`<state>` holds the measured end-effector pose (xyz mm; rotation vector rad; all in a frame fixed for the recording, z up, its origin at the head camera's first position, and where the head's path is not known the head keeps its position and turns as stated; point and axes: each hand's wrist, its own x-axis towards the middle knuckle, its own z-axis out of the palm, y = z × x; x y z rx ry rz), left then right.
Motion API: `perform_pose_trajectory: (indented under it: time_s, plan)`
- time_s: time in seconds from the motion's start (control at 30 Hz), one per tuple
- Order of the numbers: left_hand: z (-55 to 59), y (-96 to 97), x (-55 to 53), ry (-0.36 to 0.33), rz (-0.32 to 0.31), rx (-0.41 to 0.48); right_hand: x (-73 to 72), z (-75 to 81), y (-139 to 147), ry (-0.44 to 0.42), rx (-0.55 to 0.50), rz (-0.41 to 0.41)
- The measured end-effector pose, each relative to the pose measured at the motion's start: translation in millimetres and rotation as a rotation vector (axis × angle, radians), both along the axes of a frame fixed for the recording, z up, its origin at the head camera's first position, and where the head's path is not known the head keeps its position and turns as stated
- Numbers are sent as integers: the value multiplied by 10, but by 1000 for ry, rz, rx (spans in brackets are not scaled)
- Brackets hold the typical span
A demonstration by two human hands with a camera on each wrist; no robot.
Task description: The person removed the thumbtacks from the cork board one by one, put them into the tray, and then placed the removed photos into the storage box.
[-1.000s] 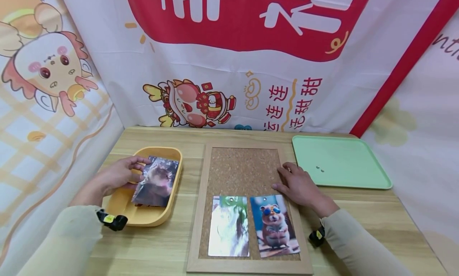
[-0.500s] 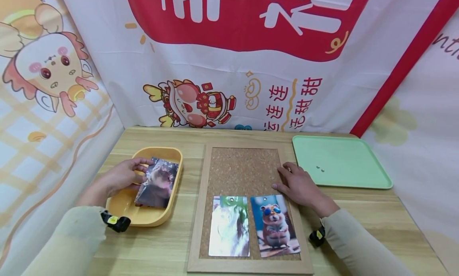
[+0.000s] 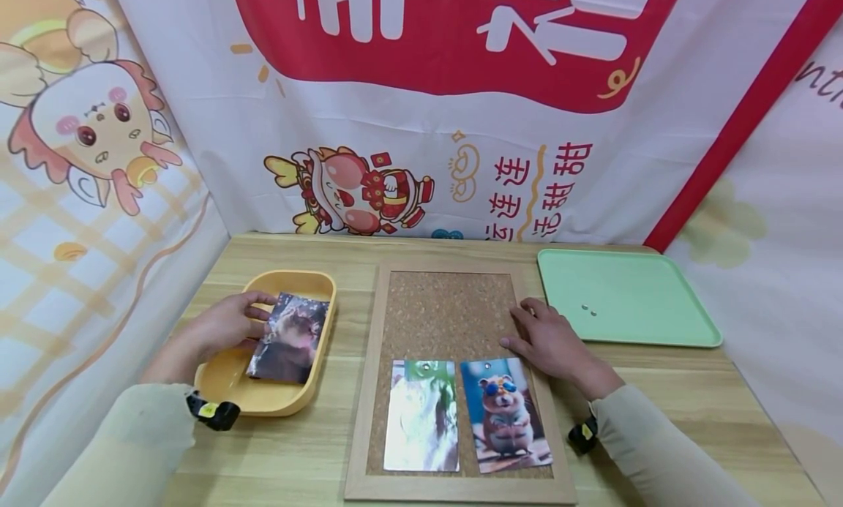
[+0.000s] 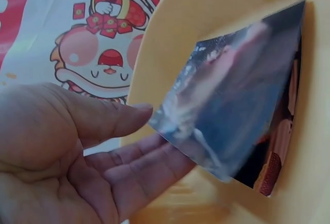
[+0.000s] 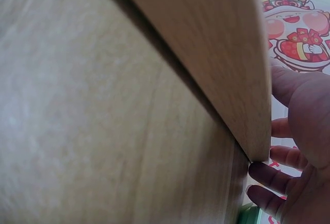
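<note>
My left hand [image 3: 227,324] reaches into the yellow plastic basket [image 3: 319,280] and pinches the edge of a glossy photo card [image 3: 290,339] with a pinkish animal on it. In the left wrist view the thumb lies at the corner of the photo card [image 4: 221,95] and the fingers go under it. Another dark card [image 4: 273,170] with red parts shows beneath. My right hand [image 3: 549,339] rests on the right side of the wood-framed cork board [image 3: 448,313], fingers relaxed. The right wrist view shows its fingers against the wooden frame [image 5: 216,54].
Two photo cards are pinned to the board's lower half: a glare-covered one [image 3: 421,419] and a hamster in sunglasses [image 3: 507,415]. A green tray [image 3: 639,295] at the back right bears two small metallic pieces [image 3: 588,310]. A printed cloth [image 3: 395,112] hangs behind the table.
The photo card has settled lower and slightly right in the basket, and the red-edged card below it is now covered in the head view. My left hand shifted slightly right; the right hand stayed.
</note>
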<state>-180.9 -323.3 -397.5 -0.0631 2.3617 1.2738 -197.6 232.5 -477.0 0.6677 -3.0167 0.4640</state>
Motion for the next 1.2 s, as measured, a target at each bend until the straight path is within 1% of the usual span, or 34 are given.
perform_pose_trajectory:
  time_s: [0.17, 0.23, 0.3, 0.37, 0.47, 0.53, 0.63, 0.67, 0.77, 0.87, 0.9, 0.97, 1.07, 1.13, 1.2]
  plan:
    - [80, 28, 32, 25, -8, -102, -3, -2, 3, -2, 0, 0]
    - [110, 49, 49, 52, -15, -154, -2, -1, 3, -7, 2, -1]
    - [147, 85, 76, 111, -37, -227, -1, 2, 0, -13, 1, -2]
    - [186, 146, 115, 192, -59, -302, 1, 7, -2, -18, 0, -5]
    - [256, 293, 193, 315, -77, -401, 4, 18, -2, -24, 1, -11]
    - [294, 415, 251, 378, -73, -433, 4, 27, -2, -27, 2, -12]
    - [333, 629, 357, 444, -58, -455, 4, 36, -7, -32, 3, -12]
    - [345, 704, 401, 451, -54, -454, 5, 36, -9, -33, 2, -12]
    - [342, 946, 545, 505, -74, -448, 8, 35, -11, -41, -2, -11]
    - [290, 1189, 701, 555, -115, -444, 5, 42, -11, -60, -9, -16]
    - [252, 1267, 747, 584, -138, -437, 3, 49, -11, -70, -11, -21]
    - [170, 1418, 842, 601, -177, -416, -4, 65, -12, -90, -12, -33]
    - [16, 1606, 959, 622, -270, -378, -13, 94, -18, -106, -10, -53]
    - [-87, 1701, 1019, 635, -331, -364, -20, 117, -27, -91, -8, -59]
    - [-190, 1763, 1052, 677, -396, -363, -26, 138, -45, -60, -17, -65]
